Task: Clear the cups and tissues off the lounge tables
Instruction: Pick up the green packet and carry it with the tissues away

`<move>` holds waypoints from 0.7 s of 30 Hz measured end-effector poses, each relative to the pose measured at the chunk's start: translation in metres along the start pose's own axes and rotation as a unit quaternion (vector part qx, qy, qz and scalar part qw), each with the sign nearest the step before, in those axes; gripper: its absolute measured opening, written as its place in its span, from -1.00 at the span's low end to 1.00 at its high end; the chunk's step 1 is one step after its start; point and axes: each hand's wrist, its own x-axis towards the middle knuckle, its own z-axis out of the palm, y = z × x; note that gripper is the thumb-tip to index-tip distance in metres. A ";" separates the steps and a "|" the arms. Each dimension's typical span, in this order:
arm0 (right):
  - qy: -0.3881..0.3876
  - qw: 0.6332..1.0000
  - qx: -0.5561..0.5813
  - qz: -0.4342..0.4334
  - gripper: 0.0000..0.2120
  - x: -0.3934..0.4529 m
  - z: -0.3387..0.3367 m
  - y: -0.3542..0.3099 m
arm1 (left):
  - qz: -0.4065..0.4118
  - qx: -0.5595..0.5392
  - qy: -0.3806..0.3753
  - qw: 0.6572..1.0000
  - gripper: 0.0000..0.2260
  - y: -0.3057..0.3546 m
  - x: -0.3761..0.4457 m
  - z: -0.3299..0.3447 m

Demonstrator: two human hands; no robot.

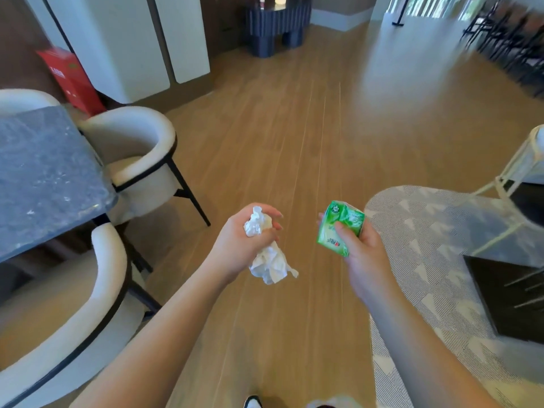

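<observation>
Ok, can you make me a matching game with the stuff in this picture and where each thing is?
Things:
1. crumpled tissue
2. green tissue pack
3. red box
4. grey table

Places:
A. on the floor by the white wall panels
B. in the left hand
C. between the white chairs
D. in the right hand

Pairs: 1-B, 2-D, 3-A, 4-C

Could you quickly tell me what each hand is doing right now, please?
Left hand: grips crumpled white tissues.
Right hand: holds a green tissue pack.
</observation>
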 end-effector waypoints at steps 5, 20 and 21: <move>-0.006 1.000 -0.024 0.004 -0.73 0.084 -0.005 0.005 | 0.000 -0.005 -0.003 1.000 -0.77 -0.006 0.090 0.004; -0.019 0.996 -0.074 0.054 -0.70 0.385 -0.071 0.002 | -0.003 0.019 0.022 1.000 -0.77 0.017 0.391 0.056; -0.020 0.996 -0.071 0.054 -0.70 0.402 -0.069 0.002 | -0.001 0.018 0.025 1.000 -0.76 0.019 0.407 0.055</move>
